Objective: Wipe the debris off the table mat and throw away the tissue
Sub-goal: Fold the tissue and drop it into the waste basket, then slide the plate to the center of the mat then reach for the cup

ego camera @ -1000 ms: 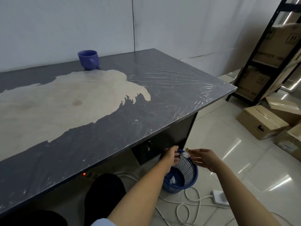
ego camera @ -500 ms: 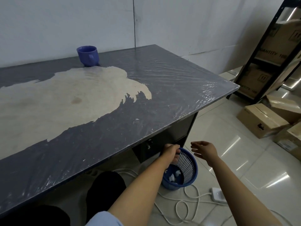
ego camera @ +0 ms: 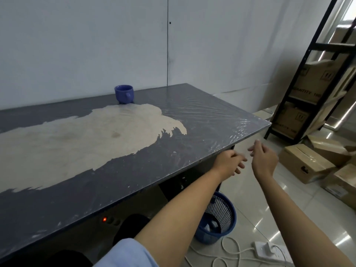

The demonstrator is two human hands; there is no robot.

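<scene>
1. Two bare hands hang in the air just past the near right edge of a dark worktop [ego camera: 192,116] wrapped in clear plastic film.
2. The left hand [ego camera: 229,163] has loosely spread fingers and holds nothing; the right hand [ego camera: 264,159] is also loose, fingers half curled, and empty. The two are near each other, not touching.
3. A large pale beige patch [ego camera: 77,139] covers much of the worktop, with small white flecks scattered on the dark part near the front edge.
4. A blue cup [ego camera: 124,93] stands at the far edge of the worktop, against a plain white wall [ego camera: 96,45].
5. On the tiled floor [ego camera: 308,209] below the hands stands a blue mesh wastebasket [ego camera: 221,218], with white crumpled tissue [ego camera: 208,226] lying inside at the bottom.
6. A white power strip [ego camera: 269,251] and looped white cable lie on the floor beside the wastebasket.
7. To the right, a black metal shelf [ego camera: 300,74] holds cardboard boxes, and more cardboard boxes [ego camera: 306,162] sit on the floor.
8. Compared with half a second ago, both hands have risen from the rim of the wastebasket up to the level of the worktop edge, and the view has tilted upward, showing more wall.
</scene>
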